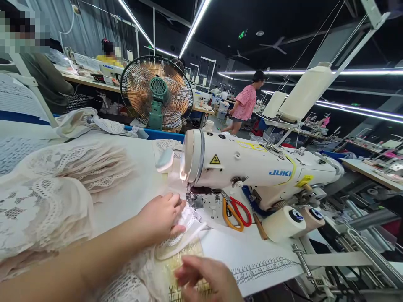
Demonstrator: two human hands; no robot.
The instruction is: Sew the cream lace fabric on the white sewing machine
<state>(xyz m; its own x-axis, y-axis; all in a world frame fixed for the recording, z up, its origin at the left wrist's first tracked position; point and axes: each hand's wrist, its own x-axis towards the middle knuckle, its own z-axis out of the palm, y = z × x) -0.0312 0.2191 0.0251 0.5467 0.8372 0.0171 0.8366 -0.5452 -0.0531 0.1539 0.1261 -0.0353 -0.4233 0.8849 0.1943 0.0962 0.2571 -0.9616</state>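
A white JUKI sewing machine (239, 161) stands on the table, its needle area (195, 197) at the left end. Close beside that, my left hand (165, 216) has its fingers bent together on a piece of white lace fabric (189, 226) lying at the presser foot. The fabric trails down toward me, with a pale edge strip curling out. Nearer the bottom edge, my right hand (208, 279) hovers over the table, slightly blurred, thumb and fingers apart and nothing visible between them.
Stacked lace pieces (103, 163) cover the left of the table. Orange-handled snips (232, 216), red-handled scissors (242, 209) and thread cones (285, 224) lie right of the needle. A large fan (157, 90) stands behind. A person in pink (245, 102) is beyond.
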